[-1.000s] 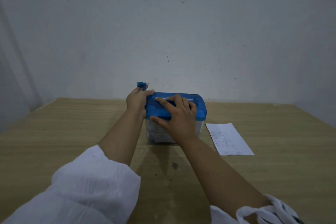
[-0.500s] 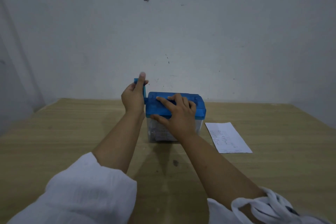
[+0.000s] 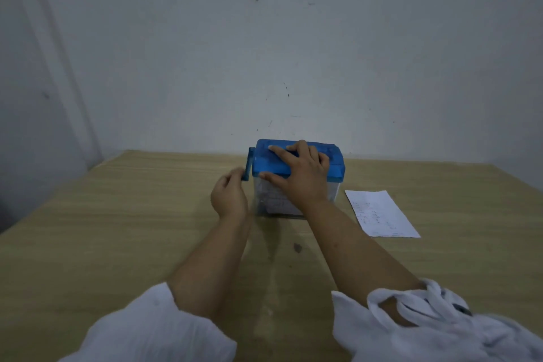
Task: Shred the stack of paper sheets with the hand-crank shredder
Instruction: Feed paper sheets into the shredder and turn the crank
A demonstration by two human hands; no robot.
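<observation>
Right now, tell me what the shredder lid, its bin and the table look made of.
Shredder lid: blue plastic, smooth, slightly translucent moulded edges. Bin: clear plastic, probably; white shreds show through its wall. Table: pale wood grain, matte; veneer or laminate, cannot tell.

Light: dim and flat; a bluish-grey cast is lying over the wall [image 3: 293,53].
Shadows: faint ones are falling on the table [image 3: 117,214] beside the forearms.
Blur: the left hand [image 3: 229,197] and the crank [image 3: 250,163] are smearing slightly; the white sleeves [image 3: 152,329] are softening.
Distortion: the table's edges are splaying outward.
</observation>
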